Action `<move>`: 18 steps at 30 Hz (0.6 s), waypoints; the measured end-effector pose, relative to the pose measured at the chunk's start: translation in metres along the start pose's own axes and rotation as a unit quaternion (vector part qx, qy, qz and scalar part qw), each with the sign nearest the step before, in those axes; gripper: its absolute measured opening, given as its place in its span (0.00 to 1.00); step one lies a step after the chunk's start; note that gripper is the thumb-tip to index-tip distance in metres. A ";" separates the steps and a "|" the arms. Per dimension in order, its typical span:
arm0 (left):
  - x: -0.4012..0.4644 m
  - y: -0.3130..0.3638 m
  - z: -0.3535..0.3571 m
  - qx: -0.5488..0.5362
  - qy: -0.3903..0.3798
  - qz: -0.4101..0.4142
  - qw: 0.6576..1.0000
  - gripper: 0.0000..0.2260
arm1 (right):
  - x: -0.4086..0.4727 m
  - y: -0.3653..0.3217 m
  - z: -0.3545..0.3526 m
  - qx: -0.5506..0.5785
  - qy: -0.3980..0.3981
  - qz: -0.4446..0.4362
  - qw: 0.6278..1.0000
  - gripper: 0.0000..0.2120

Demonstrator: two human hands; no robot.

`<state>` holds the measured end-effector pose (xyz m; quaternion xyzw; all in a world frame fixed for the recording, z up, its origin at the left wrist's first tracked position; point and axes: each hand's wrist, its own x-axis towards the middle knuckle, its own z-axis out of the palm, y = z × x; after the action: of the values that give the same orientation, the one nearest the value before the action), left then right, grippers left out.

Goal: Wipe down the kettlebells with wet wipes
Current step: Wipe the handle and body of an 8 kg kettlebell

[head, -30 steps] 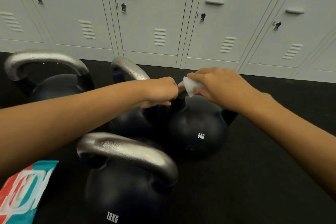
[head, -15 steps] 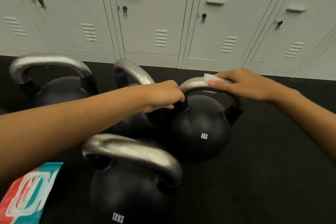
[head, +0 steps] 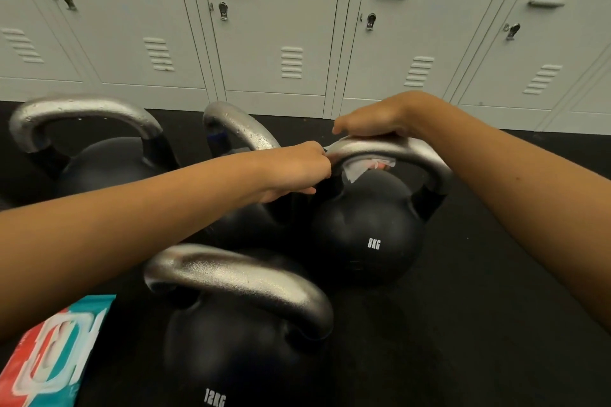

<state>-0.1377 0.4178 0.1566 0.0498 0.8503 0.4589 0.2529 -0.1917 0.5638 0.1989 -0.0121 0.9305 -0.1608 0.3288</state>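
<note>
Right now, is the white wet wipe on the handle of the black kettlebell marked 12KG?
No, the white wet wipe is wrapped under the silver handle of the black 8KG kettlebell.

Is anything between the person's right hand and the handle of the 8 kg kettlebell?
Only the wet wipe. The right hand curls over the 8 kg kettlebell handle with the wipe wrapped round it, peeking out underneath. The left hand holds the handle's left end.

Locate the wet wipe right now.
Head view, right of centre: the wet wipe is wrapped under the 8KG kettlebell handle, held by the right hand, beside the left hand.
</note>
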 end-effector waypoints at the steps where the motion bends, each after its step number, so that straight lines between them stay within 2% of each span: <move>1: 0.000 0.000 0.001 0.000 -0.003 -0.001 1.000 0.12 | -0.001 0.005 -0.004 0.011 -0.009 0.001 1.000 0.26; 5: -0.001 -0.002 0.000 -0.006 -0.011 -0.004 1.000 0.10 | -0.014 0.033 -0.014 0.047 -0.025 -0.026 0.998 0.21; 9: -0.003 -0.001 0.001 -0.016 -0.003 -0.005 1.000 0.07 | -0.021 0.033 -0.012 0.040 -0.034 -0.050 0.997 0.24; 11: -0.003 0.001 0.001 -0.022 0.002 -0.003 1.000 0.05 | -0.017 0.018 -0.007 -0.009 0.018 -0.079 0.997 0.23; 12: -0.004 0.002 0.001 -0.025 0.002 -0.004 1.000 0.05 | -0.016 0.011 -0.004 -0.070 0.051 -0.103 0.991 0.21; 15: -0.005 0.002 0.001 -0.020 -0.006 -0.001 1.000 0.08 | -0.012 0.003 0.015 -0.267 0.158 -0.175 0.934 0.16; 17: -0.008 0.002 0.000 -0.022 -0.020 0.007 1.000 0.11 | -0.015 0.020 0.029 -0.279 0.219 -0.225 0.908 0.17; 18: -0.009 0.001 0.000 -0.020 -0.026 0.009 0.999 0.11 | -0.020 0.032 0.036 -0.234 0.252 -0.256 0.904 0.20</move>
<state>-0.1299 0.4154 0.1614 0.0642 0.8335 0.4769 0.2714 -0.1510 0.5862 0.1746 -0.2852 0.9582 -0.0148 0.0187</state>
